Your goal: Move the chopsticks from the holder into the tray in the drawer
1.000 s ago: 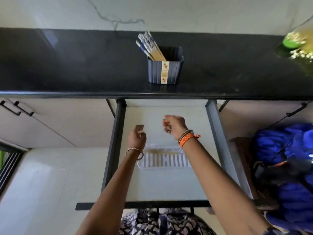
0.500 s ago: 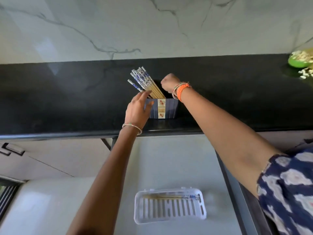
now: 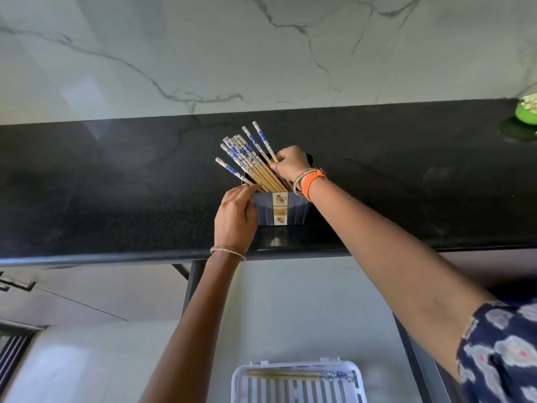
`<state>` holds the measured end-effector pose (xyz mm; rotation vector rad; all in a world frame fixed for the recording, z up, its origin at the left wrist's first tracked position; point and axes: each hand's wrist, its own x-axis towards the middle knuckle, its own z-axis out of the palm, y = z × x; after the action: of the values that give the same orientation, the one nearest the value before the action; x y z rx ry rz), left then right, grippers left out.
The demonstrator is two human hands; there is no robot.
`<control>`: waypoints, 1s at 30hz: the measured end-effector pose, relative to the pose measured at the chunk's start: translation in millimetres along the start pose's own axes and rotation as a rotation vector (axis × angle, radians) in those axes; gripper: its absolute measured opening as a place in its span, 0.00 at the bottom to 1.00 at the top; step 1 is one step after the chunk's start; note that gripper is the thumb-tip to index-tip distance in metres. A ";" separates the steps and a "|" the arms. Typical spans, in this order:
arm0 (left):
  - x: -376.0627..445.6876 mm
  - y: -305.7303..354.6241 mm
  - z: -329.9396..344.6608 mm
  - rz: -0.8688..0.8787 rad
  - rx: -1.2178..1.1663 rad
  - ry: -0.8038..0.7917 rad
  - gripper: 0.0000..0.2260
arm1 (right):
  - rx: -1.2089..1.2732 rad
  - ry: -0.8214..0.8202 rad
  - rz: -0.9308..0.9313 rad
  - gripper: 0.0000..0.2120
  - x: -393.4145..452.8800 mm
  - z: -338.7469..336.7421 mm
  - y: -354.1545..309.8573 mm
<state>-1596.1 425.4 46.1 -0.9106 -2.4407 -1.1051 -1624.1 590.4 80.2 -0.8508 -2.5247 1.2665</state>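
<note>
1. Left hand [image 3: 236, 218] first: I have it wrapped round the left side of the dark holder [image 3: 286, 210] on the black desk [image 3: 116, 181], steadying it.
2. Chopsticks [image 3: 247, 158] fan up and leftwards out of the holder, most of them not yet lifted.
3. Right hand [image 3: 290, 165] pinches two chopsticks that stand a little higher than the rest; I judge this the pick-up step.
4. Next I would draw that pair straight up, clear of the rim, keeping the holder pinned.
5. Tray [image 3: 296, 382] waits in the open drawer [image 3: 290, 315] below, with what looks like a pair already lying along its far edge.
</note>
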 end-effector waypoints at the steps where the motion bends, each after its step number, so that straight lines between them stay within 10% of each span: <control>1: -0.3 1.0 -0.4 -0.022 -0.007 -0.010 0.19 | 0.020 0.013 -0.005 0.09 -0.8 -1.7 -0.6; 16: -35.5 34.3 -51.7 -0.050 -0.127 -0.070 0.33 | 1.445 0.356 0.031 0.13 -97.3 -71.3 -49.3; 30: -291.5 -25.6 -38.6 -0.626 -0.127 -0.319 0.21 | 1.544 0.240 0.842 0.16 -326.1 53.5 132.1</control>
<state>-1393.7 260.4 -91.6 -0.3651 -3.0645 -1.4109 -1325.8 430.3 -29.4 -1.3377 -0.3776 2.3929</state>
